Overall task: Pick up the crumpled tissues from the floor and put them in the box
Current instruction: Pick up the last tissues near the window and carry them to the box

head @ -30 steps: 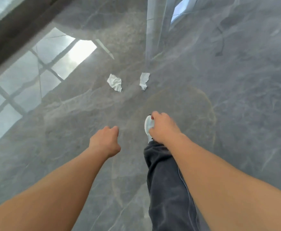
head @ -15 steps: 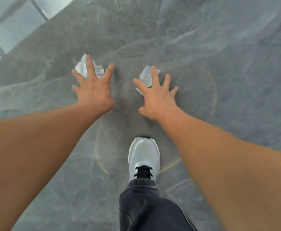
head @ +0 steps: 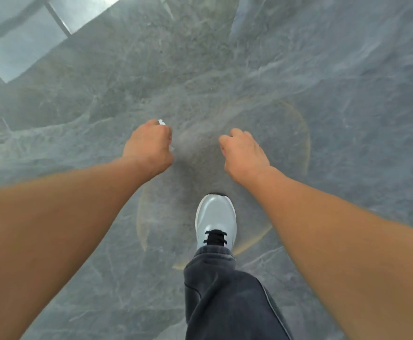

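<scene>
Left hand point(head: 149, 146) fisted over grey marble floor point(head: 347, 94), fingers closed on white tissue point(head: 161, 122) peeking out, right hand point(head: 243, 153) fisted too, contents hidden, grey shoe point(head: 215, 220) below

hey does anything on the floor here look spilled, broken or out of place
Nothing stands out. The grey marble floor shows no loose litter or spill. A scrap of white tissue pokes out of the closed left hand. The right hand is fisted too, its contents hidden. The box is not in view.
</scene>
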Demonstrator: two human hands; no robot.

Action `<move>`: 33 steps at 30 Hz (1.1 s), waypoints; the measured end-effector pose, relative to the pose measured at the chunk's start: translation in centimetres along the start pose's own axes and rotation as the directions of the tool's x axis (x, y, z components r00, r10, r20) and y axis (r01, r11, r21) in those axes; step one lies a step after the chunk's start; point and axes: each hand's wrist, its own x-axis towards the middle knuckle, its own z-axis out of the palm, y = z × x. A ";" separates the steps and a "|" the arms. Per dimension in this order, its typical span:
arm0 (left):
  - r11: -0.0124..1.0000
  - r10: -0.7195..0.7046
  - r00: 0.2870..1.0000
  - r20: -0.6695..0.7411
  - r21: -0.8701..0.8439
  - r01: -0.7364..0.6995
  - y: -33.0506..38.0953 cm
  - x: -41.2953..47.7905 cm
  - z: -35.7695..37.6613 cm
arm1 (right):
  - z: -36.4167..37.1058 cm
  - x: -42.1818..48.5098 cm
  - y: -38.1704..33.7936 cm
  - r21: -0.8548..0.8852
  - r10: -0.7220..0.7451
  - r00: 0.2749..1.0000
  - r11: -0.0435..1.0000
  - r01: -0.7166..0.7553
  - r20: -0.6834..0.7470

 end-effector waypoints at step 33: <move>0.364 0.509 0.549 0.663 0.413 -0.835 13.4 -69.1 27.7 | 34.7 -83.1 -11.6 0.769 0.928 0.366 0.182 -0.613 0.071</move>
